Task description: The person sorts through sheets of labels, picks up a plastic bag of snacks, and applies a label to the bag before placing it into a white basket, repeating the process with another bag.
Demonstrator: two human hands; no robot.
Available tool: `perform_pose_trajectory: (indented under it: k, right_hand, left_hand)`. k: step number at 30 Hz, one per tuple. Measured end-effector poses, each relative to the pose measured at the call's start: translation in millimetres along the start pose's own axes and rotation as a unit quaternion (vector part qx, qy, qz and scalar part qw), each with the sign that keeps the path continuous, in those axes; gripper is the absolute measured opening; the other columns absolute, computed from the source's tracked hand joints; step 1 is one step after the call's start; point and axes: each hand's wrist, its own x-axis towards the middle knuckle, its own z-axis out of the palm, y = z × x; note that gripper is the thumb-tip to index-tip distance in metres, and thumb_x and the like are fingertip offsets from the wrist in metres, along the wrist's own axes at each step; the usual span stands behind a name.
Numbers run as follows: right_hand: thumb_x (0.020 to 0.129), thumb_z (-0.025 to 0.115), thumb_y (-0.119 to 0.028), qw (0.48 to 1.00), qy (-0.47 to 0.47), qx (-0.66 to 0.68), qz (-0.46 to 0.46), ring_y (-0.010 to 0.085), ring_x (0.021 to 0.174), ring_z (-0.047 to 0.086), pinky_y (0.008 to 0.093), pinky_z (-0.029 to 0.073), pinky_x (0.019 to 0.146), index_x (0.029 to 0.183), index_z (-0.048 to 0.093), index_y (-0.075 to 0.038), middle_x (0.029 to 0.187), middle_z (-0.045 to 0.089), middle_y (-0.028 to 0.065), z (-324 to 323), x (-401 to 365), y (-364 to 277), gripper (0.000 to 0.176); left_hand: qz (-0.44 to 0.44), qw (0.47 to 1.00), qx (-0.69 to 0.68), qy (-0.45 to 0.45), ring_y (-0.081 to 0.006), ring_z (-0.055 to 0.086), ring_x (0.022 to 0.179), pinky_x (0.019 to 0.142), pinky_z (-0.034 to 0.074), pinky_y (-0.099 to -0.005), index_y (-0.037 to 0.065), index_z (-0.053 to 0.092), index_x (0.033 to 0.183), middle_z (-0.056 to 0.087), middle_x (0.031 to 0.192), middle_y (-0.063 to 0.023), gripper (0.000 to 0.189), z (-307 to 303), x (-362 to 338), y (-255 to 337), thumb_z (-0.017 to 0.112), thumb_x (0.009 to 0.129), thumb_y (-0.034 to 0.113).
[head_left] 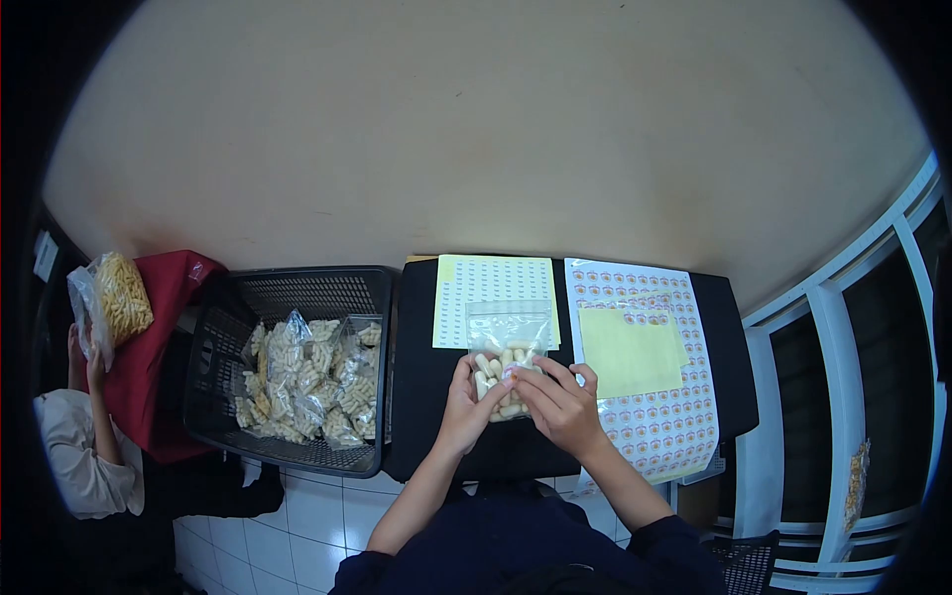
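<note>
A clear zip bag (508,342) of pale, capsule-shaped pieces is in front of me over the black table. My left hand (466,409) grips its lower left side, the thumb across the front. At the bag's right side is my right hand (561,405), its fingers bent and pressed together on a small pinkish sticker (511,373) on the bag's front. Behind the bag lies a sheet of small printed labels (496,278). To the right, a sheet of round stickers (645,436) has a pale yellow sheet (630,352) on top.
Left of the table (421,397) stands a black plastic basket (288,283) with several filled clear bags (317,387). Farther left, another person (89,446) holds a bag of yellowish sticks (124,297) beside a red cloth (164,367). White metal framing (833,377) stands at right.
</note>
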Motion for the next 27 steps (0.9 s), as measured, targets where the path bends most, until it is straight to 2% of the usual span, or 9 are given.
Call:
perform_pose_trajectory:
  k: [4,10,13,15,16,20,23,25,27]
  right_hand:
    - [0.072,0.061,-0.012,1.0,-0.007,0.004,-0.008,0.0137,0.105,0.051,0.0352,0.027,0.088,0.09,0.063,-0.012,0.106,0.059,-0.0034,-1.9,-7.3,-4.0,0.018]
    - [0.072,0.064,-0.017,0.998,-0.018,0.046,-0.032,0.0137,0.102,0.053,0.0386,0.024,0.095,0.089,0.064,-0.014,0.098,0.061,-0.0041,-0.9,-22.9,-1.7,0.017]
    - [0.073,0.063,-0.021,0.997,-0.018,0.079,0.017,0.0177,0.107,0.048,0.0403,0.022,0.097,0.097,0.063,-0.016,0.104,0.058,-0.0006,-2.8,-22.4,-1.7,0.024]
    - [0.075,0.061,-0.025,0.995,-0.015,0.019,0.096,0.0238,0.115,0.039,0.0429,0.02,0.099,0.107,0.06,-0.02,0.117,0.05,0.0044,-8.8,-7.0,-7.2,0.031]
    - [0.078,0.057,-0.025,0.993,-0.066,0.022,0.096,0.0304,0.121,0.029,0.0454,0.016,0.101,0.113,0.056,-0.024,0.13,0.037,0.0106,-7.8,-7.3,-3.9,0.035]
    - [0.079,0.055,-0.023,0.987,-0.085,0.03,0.13,0.0332,0.122,0.028,0.0468,0.011,0.103,0.113,0.057,-0.024,0.134,0.031,0.0146,-10.7,0.0,-5.9,0.034]
    - [0.079,0.054,-0.021,0.984,-0.087,0.05,0.146,0.037,0.123,0.027,0.0498,0.012,0.102,0.114,0.056,-0.022,0.136,0.025,0.019,-9.6,0.0,-7.5,0.035]
    - [0.078,0.056,-0.019,0.964,-0.038,0.185,0.187,0.0385,0.119,0.033,0.0495,0.024,0.099,0.116,0.055,-0.019,0.135,0.026,0.0207,-4.9,-3.0,-5.1,0.038]
    - [0.077,0.057,-0.016,0.945,-0.019,0.254,0.203,0.0379,0.116,0.037,0.0467,0.029,0.096,0.116,0.054,-0.016,0.134,0.028,0.0212,-1.7,-6.5,-5.3,0.039]
  left_hand:
    - [-0.033,0.999,-0.021,-0.003,-0.0099,0.053,0.09,0.076,0.044,-0.0229,0.001,0.044,0.11,0.054,0.1,-0.0074,0.029,1.6,4.9,-0.2,0.055,0.084,0.007]
    - [0.006,0.998,0.02,0.052,-0.0097,0.055,0.088,0.075,0.046,-0.0229,0.0,0.047,0.11,0.056,0.099,-0.0073,0.025,1.6,8.0,-16.1,0.051,0.086,0.008]
    - [0.013,0.999,0.032,0.041,-0.0104,0.055,0.089,0.076,0.046,-0.0229,0.0,0.046,0.11,0.056,0.1,-0.0077,0.025,2.8,8.1,-13.0,0.051,0.086,0.008]
    - [0.003,0.999,0.019,0.031,-0.0108,0.055,0.09,0.076,0.046,-0.0227,-0.001,0.045,0.111,0.056,0.101,-0.0079,0.029,6.5,4.8,-5.1,0.053,0.084,0.006]
    - [0.002,0.999,0.02,0.029,-0.0108,0.055,0.09,0.076,0.046,-0.0227,-0.001,0.045,0.111,0.056,0.101,-0.0079,0.029,6.0,3.6,-4.1,0.053,0.084,0.006]
    - [0.024,0.997,0.071,0.008,-0.011,0.055,0.092,0.077,0.046,-0.0234,-0.001,0.043,0.114,0.055,0.101,-0.0079,0.038,2.7,-0.5,-7.5,0.058,0.079,0.002]
    - [0.037,0.998,0.054,0.023,-0.011,0.055,0.091,0.077,0.046,-0.0232,-0.001,0.042,0.114,0.056,0.1,-0.008,0.04,3.8,-1.8,-8.8,0.06,0.078,0.002]
    - [0.043,0.998,0.038,0.027,-0.0111,0.055,0.09,0.077,0.046,-0.0228,-0.001,0.043,0.112,0.056,0.098,-0.008,0.039,5.4,-3.3,-6.1,0.061,0.078,0.003]
    - [-0.005,1.0,0.0,0.013,-0.0108,0.055,0.09,0.077,0.046,-0.0231,-0.001,0.045,0.111,0.056,0.098,-0.0078,0.035,7.6,-5.5,-2.2,0.06,0.079,0.005]
